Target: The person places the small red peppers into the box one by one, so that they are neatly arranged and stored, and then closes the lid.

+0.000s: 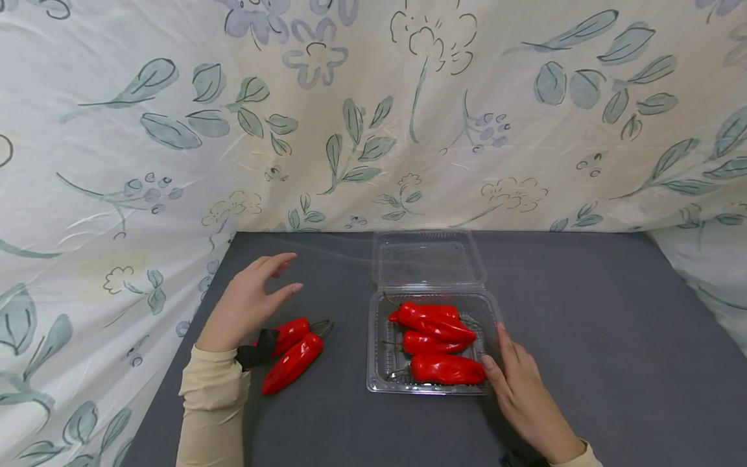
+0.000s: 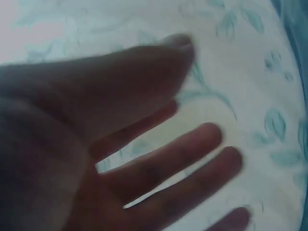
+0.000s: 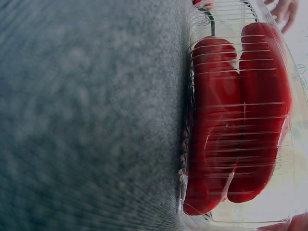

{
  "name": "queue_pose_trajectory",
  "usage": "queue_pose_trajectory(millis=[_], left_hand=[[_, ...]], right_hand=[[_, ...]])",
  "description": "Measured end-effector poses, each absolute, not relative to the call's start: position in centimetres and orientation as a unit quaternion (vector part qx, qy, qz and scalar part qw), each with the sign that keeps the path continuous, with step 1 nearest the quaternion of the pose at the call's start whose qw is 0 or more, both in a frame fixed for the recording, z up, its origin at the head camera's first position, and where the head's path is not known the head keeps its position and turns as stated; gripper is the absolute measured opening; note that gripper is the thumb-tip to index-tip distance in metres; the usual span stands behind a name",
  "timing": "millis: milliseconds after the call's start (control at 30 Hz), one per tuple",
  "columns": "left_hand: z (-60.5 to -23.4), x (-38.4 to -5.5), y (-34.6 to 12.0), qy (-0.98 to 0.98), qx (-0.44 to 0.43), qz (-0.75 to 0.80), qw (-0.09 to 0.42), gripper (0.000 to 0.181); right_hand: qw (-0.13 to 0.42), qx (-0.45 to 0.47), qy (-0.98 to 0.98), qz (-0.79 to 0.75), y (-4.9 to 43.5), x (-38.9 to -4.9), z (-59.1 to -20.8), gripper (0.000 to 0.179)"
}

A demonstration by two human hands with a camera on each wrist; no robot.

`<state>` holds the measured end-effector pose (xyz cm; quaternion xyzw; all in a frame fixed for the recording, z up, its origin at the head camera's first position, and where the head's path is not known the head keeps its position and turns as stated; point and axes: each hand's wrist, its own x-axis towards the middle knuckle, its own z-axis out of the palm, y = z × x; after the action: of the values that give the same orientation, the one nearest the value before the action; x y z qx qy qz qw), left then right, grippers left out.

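Note:
Left of the clear plastic clamshell container (image 1: 373,337), my left hand (image 1: 248,301) is raised in the air with nothing in it. Its fingers and thumb are spread, as the left wrist view also shows. Two red peppers (image 1: 294,364) with green stems lie side by side near that wrist, one partly hidden by the black wrist strap. My right hand (image 1: 525,389) touches the container's right rim with extended fingers and thumb. Several red peppers (image 1: 446,370) lie inside the container, and two show through its ribbed wall in the right wrist view.
The container's transparent lid (image 1: 428,259) is folded back flat behind its base. Dark grey cloth (image 1: 595,311) covers the table. A pale curtain (image 1: 362,117) with leaf and flower prints hangs behind the table and along its sides.

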<state>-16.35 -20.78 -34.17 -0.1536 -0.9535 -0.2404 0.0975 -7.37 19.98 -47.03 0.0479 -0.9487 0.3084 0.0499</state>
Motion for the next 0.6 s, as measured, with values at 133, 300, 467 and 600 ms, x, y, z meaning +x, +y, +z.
queue_pose_trajectory(millis=[133, 300, 467, 600], left_hand=[[-34.3, -16.6, -22.5, -0.967, -0.126, -0.218, 0.045, 0.052], [-34.4, -17.0, -23.8, -0.973, -0.104, -0.205, -0.030, 0.056], [-35.6, -17.6, -23.8, -0.971, -0.113, -0.200, -0.062, 0.060], [-37.3, -17.3, -23.6, -0.968, -0.124, -0.200, -0.081, 0.063]], right_hand=[[0.047, 0.050, -0.949, 0.308, 20.0, -7.4, -46.9, 0.067], [0.055, 0.050, -0.949, 0.307, 20.3, -7.4, -46.7, 0.067], [0.054, 0.046, -0.949, 0.307, 20.5, -7.4, -46.8, 0.067], [0.051, 0.051, -0.947, 0.313, 20.4, -7.4, -47.0, 0.067]])
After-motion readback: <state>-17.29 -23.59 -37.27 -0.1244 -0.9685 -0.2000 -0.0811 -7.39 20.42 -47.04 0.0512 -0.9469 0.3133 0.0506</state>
